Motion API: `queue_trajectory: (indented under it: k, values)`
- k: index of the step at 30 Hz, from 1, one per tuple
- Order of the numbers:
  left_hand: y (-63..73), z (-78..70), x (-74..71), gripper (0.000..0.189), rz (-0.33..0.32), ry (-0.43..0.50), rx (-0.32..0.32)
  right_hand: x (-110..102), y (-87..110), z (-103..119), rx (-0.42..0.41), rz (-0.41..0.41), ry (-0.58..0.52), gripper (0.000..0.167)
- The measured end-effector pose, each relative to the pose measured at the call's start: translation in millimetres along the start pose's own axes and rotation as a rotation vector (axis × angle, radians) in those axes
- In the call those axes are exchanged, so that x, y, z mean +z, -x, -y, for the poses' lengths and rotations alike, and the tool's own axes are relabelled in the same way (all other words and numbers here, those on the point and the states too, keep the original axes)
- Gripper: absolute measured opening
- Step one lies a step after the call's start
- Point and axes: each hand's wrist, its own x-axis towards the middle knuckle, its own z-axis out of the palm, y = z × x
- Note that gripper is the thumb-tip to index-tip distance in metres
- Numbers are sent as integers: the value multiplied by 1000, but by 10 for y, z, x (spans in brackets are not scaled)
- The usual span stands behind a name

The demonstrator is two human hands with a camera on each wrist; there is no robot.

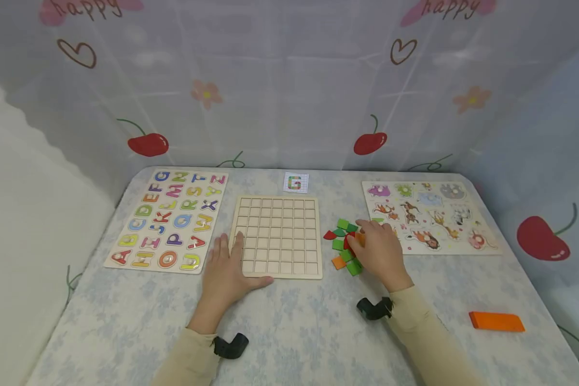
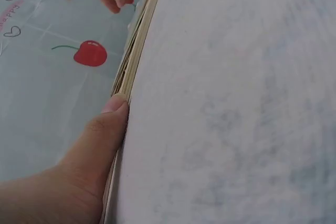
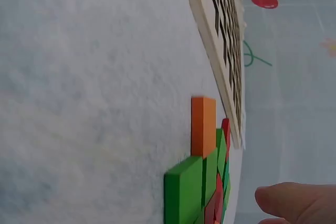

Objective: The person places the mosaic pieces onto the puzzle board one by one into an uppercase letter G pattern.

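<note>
Head view shows two hands over a pale patterned table (image 1: 309, 332). Left of centre, the left hand (image 1: 227, 273) lies with its fingers straight and thumb stretched sideways, on the lower left corner of a wooden grid board (image 1: 280, 237); that grip is spread. The board is divided into small square compartments and sits at the middle of the frame, its sides running nearly up and down the picture. From the left wrist, it appears edge-on, slanting from lower left towards the upper middle, with the thumb against its edge.

Right of centre, the right hand (image 1: 380, 249) bends over a heap of small pieces (image 1: 346, 255), green, red and orange, just beside the board's right edge. The heap reaches from under the fingers leftwards; whether that grip is pinching a piece cannot be told. In the right wrist view, an orange piece (image 3: 203, 127) at the heap's near end has its long side pointing up and down the frame.

Upper left, a letter board (image 1: 183, 251) holds coloured letters (image 1: 167, 259); upper right, an animal board (image 1: 455, 247) carries animal pieces (image 1: 462, 215). A card (image 1: 296, 183) with a G-shaped pattern lies above the grid board. Lower right, an orange bar (image 1: 497, 321) stretches left to right.
</note>
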Motion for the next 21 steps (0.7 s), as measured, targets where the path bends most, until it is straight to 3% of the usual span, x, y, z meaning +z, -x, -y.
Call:
queue_trajectory:
  k: [8,14,21]
  values:
    - [1,69,69,134,-25,18,20,2,-230,-108,-2,62,-25,39]
    - [-22,109,153,134,-30,83,35,54,-347,-126,-5,97,-26,24]
    - [-53,127,219,134,-75,89,41,60,-446,-119,43,140,-24,24]
